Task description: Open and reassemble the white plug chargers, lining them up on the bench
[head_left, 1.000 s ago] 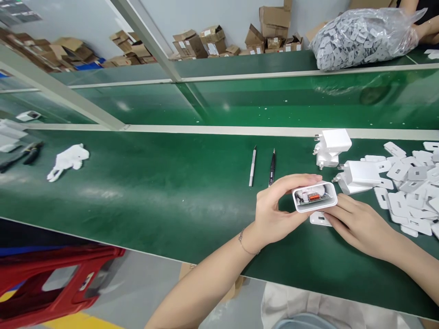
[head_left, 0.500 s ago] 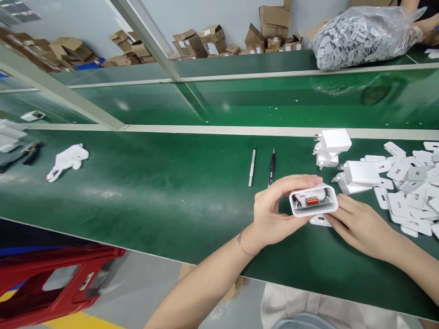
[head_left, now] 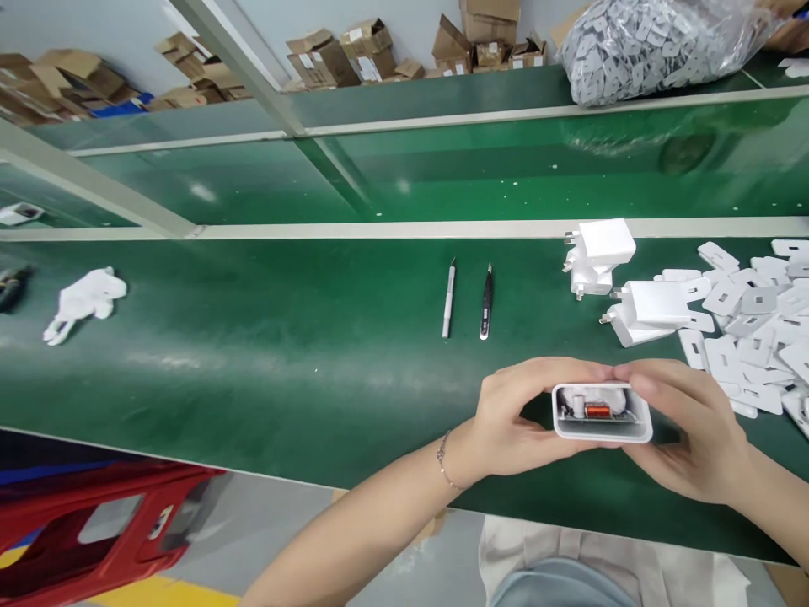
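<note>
A white charger housing is held low over the green table, its open end facing me, with an orange port and circuit parts inside. My left hand grips its left side, fingers on top and thumb beneath. My right hand closes round the right side in the same way. Beyond the hands, white chargers with plug pins lie stacked, and a second stack stands behind them. Loose white cover plates are heaped at the right.
A white pen and black tweezers lie mid-table. A white glove is at the left. A clear bag of plates and cardboard boxes sit on the shelf behind. A red stool stands lower left.
My right hand has moved from beside a small cover plate up onto the housing, which both hands now hold. The plate under the housing is out of sight. The view has shifted slightly.
</note>
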A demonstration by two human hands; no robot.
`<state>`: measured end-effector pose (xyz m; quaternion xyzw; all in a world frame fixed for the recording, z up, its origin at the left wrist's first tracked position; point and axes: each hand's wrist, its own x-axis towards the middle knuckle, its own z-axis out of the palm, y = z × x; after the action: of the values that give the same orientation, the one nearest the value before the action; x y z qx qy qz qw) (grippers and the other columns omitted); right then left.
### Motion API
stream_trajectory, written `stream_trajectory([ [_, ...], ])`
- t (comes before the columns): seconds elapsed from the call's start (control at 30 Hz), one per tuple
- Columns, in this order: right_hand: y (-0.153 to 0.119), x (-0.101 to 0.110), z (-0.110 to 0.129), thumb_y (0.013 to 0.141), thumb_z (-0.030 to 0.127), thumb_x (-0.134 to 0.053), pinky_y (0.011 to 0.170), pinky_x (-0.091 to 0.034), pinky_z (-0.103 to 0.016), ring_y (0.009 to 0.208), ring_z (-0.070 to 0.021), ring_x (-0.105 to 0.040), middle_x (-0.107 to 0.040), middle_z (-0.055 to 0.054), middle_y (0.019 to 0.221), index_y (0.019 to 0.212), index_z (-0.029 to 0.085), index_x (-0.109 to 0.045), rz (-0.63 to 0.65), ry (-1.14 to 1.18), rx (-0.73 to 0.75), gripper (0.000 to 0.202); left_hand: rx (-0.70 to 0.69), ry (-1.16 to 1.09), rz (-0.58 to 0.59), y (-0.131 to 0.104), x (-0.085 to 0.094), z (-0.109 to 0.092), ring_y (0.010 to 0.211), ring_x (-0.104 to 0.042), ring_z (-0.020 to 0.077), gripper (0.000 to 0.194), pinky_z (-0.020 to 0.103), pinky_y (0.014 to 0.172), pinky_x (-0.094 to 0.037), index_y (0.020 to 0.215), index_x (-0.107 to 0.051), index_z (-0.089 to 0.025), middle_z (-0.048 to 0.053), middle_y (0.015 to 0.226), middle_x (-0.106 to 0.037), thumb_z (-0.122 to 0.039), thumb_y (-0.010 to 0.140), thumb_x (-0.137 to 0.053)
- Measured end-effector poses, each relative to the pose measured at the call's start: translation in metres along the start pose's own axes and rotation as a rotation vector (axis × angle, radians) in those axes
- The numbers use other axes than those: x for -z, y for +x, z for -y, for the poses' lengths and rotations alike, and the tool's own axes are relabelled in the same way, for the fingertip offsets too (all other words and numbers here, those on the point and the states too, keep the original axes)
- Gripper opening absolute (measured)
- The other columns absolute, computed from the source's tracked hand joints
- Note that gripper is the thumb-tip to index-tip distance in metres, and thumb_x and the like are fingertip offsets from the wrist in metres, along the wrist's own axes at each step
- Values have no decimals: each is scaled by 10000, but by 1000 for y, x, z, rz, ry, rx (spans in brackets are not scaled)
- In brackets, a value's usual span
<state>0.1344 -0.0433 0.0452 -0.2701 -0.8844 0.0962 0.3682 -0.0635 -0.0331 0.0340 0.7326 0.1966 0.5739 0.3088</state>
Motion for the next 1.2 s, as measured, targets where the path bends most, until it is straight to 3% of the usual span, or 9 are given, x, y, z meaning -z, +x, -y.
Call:
stream_trajectory([
  [0.27, -5, -2, -4, 889, 85, -534, 630, -530, -256, 792, -142, -579, -548, -96, 1058, 1458, 272, -271, 41, 84, 28, 654, 84, 23, -24, -1, -4, -3, 644, -693, 127, 419, 153, 555, -570, 1095, -609, -177, 58, 879, -730, -313, 739, -782],
  [0.47, -8, 0, -3, 920, 201, -524, 652, -560, -278, 844, -184, -640, -590, -79, 1035, 1380, 334, -362, 86, 27, -14, 505, 149, -63, -27, -5, -8, -4, 518, -624, 86, 456, 141, 462, -513, 1182, -504, -203, -6, 731, -667, -303, 800, -733],
  [0.63, -5, 0, -4, 903, 196, -560, 699, -567, -283, 874, -188, -642, -607, -74, 1024, 1318, 300, -419, 43, 61, -53, 451, 202, -100, -33, -5, -8, -4, 530, -633, 91, 436, 147, 455, -509, 1149, -494, -235, -24, 728, -667, -274, 791, -741],
  [0.73, -3, 3, -10, 905, 242, -570, 712, -563, -295, 889, -188, -627, -604, -84, 1074, 1345, 270, -392, 37, 108, -199, 476, 297, -50, -159, 0, -3, 5, 617, -667, 107, 407, 160, 510, -534, 1110, -545, -223, -8, 798, -696, -292, 771, -759],
  [0.8, -3, 4, -15, 907, 336, -569, 720, -559, -316, 930, -205, -617, -598, -95, 1124, 1347, 250, -416, 150, 62, -315, 473, 389, 6, -319, 3, 3, 16, 706, -688, 127, 364, 183, 580, -559, 1042, -586, -205, 9, 857, -705, -354, 761, -762],
  [0.9, -3, 1, -21, 922, 377, -536, 802, -536, -368, 1009, -239, -592, -599, -110, 1147, 1229, 199, -547, 360, -81, -238, 355, 545, -4, -508, 7, 10, 35, 842, -696, 168, 394, 236, 695, -582, 977, -609, -183, 38, 933, -709, -459, 738, -757],
  [1.03, -5, -8, -25, 951, 261, -472, 800, -517, -368, 896, -210, -591, -636, -98, 996, 995, 151, -635, 382, -127, -112, 201, 671, -117, -567, 10, 13, 49, 925, -684, 200, 469, 292, 775, -582, 983, -622, -172, 63, 1002, -706, -486, 678, -792],
  [1.2, -5, -9, -27, 938, 257, -477, 787, -526, -381, 871, -206, -600, -644, -96, 981, 999, 137, -643, 382, -137, -134, 214, 676, -161, -573, 14, 9, 52, 926, -683, 205, 510, 318, 800, -583, 954, -631, -167, 69, 989, -710, -485, 610, -832],
])
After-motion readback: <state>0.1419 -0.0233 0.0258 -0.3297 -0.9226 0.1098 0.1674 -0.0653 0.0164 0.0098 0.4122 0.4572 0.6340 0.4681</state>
